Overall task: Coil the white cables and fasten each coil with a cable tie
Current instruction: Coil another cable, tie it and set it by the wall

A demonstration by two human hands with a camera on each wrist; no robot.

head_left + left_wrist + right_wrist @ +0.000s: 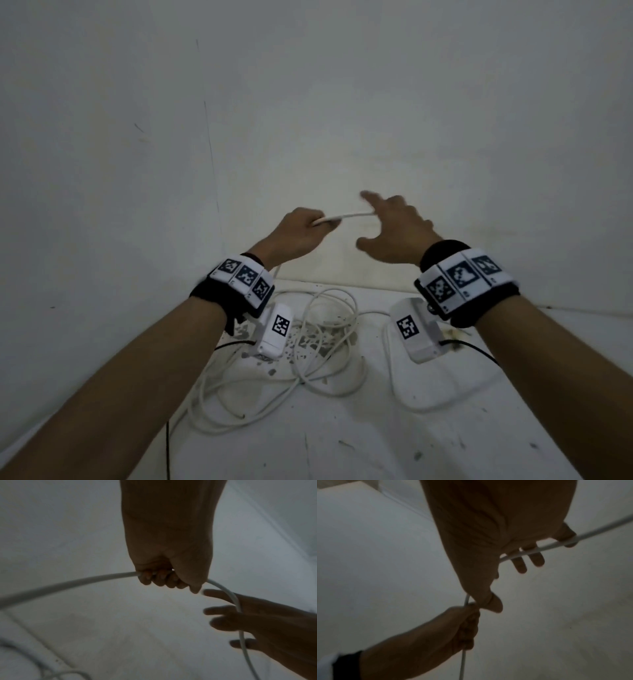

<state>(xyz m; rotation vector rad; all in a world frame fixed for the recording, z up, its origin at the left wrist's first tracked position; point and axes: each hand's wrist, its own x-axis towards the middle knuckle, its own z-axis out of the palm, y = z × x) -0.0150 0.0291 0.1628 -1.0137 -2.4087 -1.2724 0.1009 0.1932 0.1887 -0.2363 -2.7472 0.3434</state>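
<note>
Both hands are raised in front of the wall. My left hand (305, 229) grips a white cable (346, 216) in a closed fist (161, 578). From the fist the cable (238, 609) arcs to the right hand (390, 224), whose fingers are spread and straight. In the right wrist view the cable (537, 549) lies across those fingers (537, 559) with none curled round it, and the thumb (494, 604) points down near the left hand (465, 626). The rest of the cable hangs down to a loose tangle (322, 342) on the white surface.
A second white cable loop (421, 402) lies on the surface at the right, below the right wrist. The white surface (342, 445) is flecked with dark specks. Pale walls meet in a corner (210, 154) just behind the hands. Thin black wires (479, 353) trail from the wrist cameras.
</note>
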